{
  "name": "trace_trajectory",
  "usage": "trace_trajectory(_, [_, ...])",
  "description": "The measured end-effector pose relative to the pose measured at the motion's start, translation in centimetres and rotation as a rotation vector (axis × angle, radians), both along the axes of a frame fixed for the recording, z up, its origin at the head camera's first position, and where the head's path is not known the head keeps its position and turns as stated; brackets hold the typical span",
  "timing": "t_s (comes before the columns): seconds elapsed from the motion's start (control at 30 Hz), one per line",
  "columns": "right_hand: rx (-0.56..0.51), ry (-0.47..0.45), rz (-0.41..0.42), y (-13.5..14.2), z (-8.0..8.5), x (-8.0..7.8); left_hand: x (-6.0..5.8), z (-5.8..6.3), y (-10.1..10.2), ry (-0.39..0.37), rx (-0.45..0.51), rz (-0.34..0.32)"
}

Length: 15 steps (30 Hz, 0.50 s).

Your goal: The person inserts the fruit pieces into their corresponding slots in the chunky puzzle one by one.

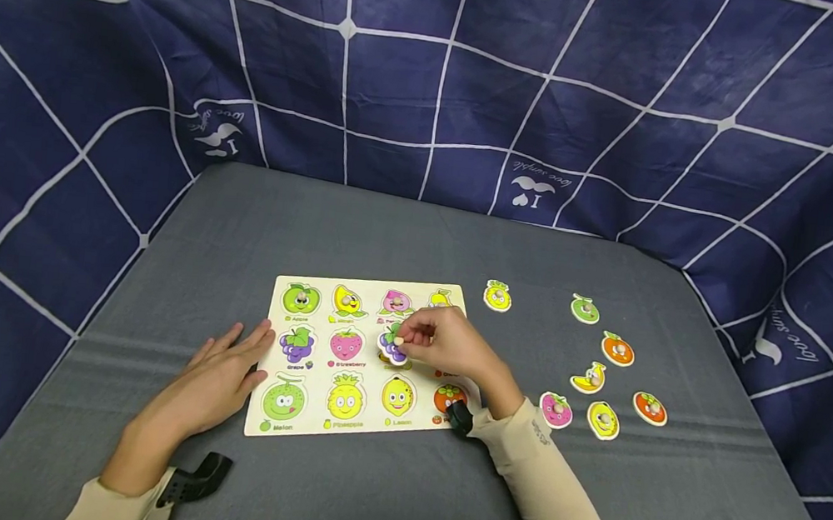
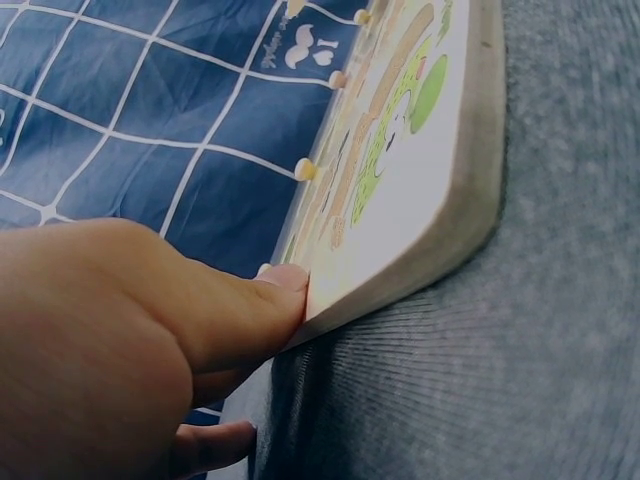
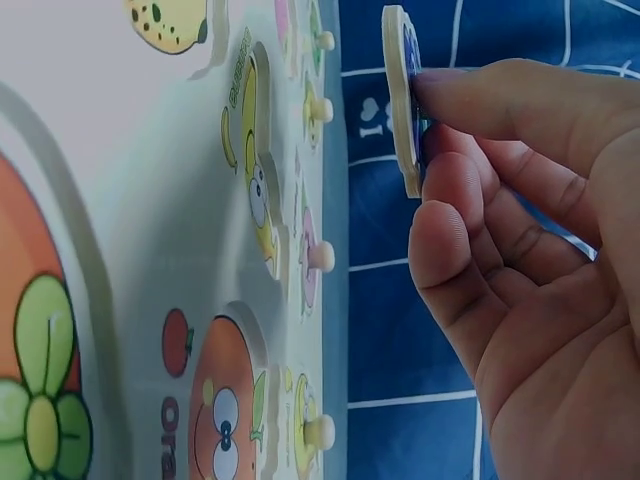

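Bordering gray tabletop (image 1: 334,495): navy cloth (image 1: 403,83)

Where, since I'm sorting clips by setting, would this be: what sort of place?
Probably a makeshift indoor recording spot: blue gridded fabric hangs behind and beside a grey-covered table with a fruit puzzle board on it. The wider room isn't visible.

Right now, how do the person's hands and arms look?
The left hand and right hand wear no gloves. The left sleeve and right sleeve are beige; the right one has a small, unreadable grey marking near its end. A black curved piece shows at the left sleeve, a black piece at the right.
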State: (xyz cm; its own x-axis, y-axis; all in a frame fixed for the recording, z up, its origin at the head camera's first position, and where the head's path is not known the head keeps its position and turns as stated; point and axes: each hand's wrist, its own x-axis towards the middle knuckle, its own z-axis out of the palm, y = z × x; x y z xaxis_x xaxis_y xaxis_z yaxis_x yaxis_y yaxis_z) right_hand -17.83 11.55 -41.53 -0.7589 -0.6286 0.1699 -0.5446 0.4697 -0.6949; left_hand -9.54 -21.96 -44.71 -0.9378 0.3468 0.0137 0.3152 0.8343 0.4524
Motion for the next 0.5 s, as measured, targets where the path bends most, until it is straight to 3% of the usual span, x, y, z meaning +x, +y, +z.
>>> trace_trajectory(0.5, [0.003,-0.013,0.009,-1.5,0.1,-0.2,0.1,0.0,0.1,0.007,0.001,0.003])
